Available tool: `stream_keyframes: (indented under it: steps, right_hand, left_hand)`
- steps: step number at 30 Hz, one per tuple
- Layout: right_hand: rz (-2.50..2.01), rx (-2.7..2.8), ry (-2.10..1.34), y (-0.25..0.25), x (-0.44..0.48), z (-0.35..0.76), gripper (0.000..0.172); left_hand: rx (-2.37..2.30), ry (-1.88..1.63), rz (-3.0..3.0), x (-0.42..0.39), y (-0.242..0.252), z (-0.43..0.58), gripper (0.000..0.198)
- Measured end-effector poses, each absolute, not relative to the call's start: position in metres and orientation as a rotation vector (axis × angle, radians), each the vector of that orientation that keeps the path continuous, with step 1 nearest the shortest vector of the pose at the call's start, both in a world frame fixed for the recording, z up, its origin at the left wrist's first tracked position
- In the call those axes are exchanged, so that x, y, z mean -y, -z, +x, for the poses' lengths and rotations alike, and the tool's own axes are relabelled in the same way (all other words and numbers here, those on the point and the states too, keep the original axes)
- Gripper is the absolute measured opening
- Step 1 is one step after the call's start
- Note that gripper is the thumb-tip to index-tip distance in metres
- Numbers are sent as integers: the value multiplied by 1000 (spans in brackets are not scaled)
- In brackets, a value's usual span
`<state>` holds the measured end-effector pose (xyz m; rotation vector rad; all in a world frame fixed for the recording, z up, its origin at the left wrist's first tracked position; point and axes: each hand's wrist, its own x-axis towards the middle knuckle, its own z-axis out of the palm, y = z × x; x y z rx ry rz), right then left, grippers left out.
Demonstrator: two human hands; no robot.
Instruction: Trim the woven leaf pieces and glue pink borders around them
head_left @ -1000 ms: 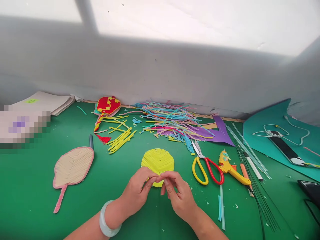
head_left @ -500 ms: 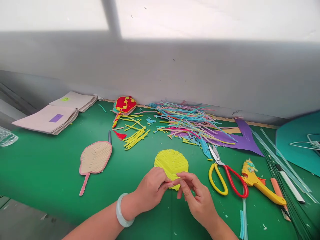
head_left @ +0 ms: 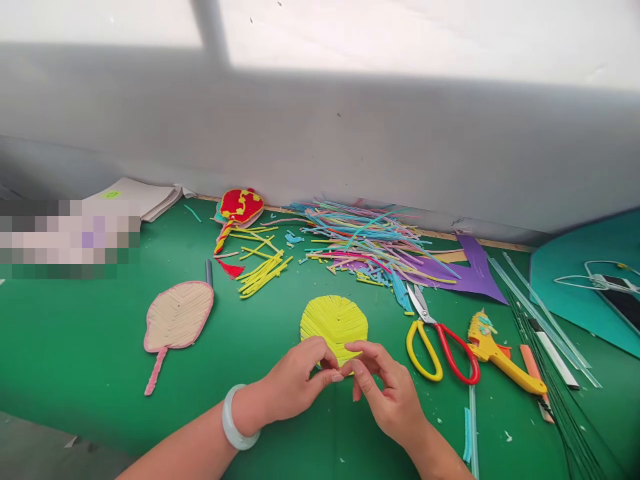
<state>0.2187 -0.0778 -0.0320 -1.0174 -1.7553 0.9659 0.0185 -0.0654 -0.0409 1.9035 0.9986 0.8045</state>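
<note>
Yellow ribbed disc [head_left: 334, 319] lies on the green table [head_left: 255, 333], ahead of the person; its near edge is partly covered by the fingers. Left hand [head_left: 293, 379]: thumb and forefinger brought close together, tips near that edge. Right hand [head_left: 393, 400]: thumb and index curved toward the left fingertips, other fingers loosely bent. Cannot tell whether anything thin is pinched between; the fingertips screen it.

Step, as judged: fine fingertip work. Best done with light, even pressure, the left tips steadying while the right shapes; leaning on the disc could disturb its ribs.

Edges and room: the scissors [head_left: 424, 315] lie near the disc's right, with the red handle by the glue gun [head_left: 505, 361], so the right elbow or wrist has less leeway outward. Toward the left, table surface shows between the disc and the cream leaf-shaped fan [head_left: 179, 315], giving more sideways room. Table edge shows at lower left, beyond the fan's handle.
</note>
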Motion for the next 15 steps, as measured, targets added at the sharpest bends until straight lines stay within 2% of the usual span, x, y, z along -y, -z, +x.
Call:
stream_keyframes:
  steps: [10, 15]
  right_hand:
    - [-1002, 1598, -1132, 34, 77, 215, 15]
    - [-1005, 1504, -1239, 34, 77, 215, 17]
  left_hand:
    - [-1040, -1058, 1991, 63, 47, 18, 13]
    - [-1077, -1046, 1945, 64, 46, 17, 12]
